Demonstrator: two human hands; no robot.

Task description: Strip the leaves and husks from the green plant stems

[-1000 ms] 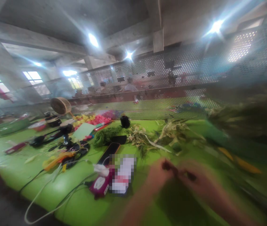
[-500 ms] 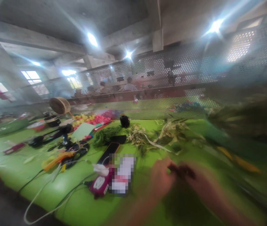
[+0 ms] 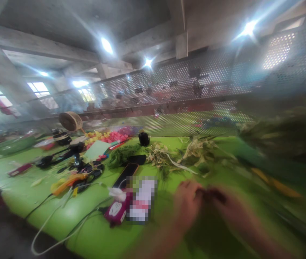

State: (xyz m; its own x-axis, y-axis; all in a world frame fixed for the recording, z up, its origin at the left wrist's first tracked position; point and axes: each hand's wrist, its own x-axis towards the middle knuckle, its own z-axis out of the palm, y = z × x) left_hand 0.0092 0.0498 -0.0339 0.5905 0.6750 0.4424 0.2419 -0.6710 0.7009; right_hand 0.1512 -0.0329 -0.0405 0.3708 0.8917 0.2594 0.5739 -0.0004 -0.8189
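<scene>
Left grip (image 3: 187, 203): over the counter (image 3: 101, 235), fingers curled, tips close to my other hand's; too blurred to tell whether clamped on anything.
Right grip (image 3: 224, 198): facing the left, tips dark and smeared; clamped or apart, I cannot tell.
Pale strip (image 3: 180, 166): on the counter just beyond my hands, long axis slanting from far left to near right.
Dry leaves (image 3: 197, 150): behind the strip.
Green tub (image 3: 271, 162): blurred, on my right, leafy stalks (image 3: 290, 131) heaped at its top.
Green bowl (image 3: 9, 146): far left, contents unclear.
</scene>
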